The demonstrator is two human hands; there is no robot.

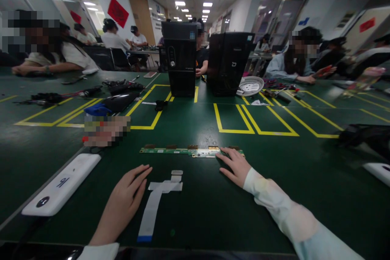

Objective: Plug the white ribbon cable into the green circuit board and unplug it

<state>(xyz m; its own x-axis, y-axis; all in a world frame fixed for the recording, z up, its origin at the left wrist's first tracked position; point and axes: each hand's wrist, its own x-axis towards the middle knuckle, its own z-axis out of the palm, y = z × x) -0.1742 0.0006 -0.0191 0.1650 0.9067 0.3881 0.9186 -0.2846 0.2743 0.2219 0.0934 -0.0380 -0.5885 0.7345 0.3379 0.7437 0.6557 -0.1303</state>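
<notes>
- At the flat cable's [150, 213] one o'clock, the circuit board [181, 151] is touched by the right hand [237, 167], fingers parted.
- At nine o'clock, the left hand [128, 193] is held open.
- Light contact seems in hand; lifting would call for even support.

Head-worn view, forward and down
</notes>
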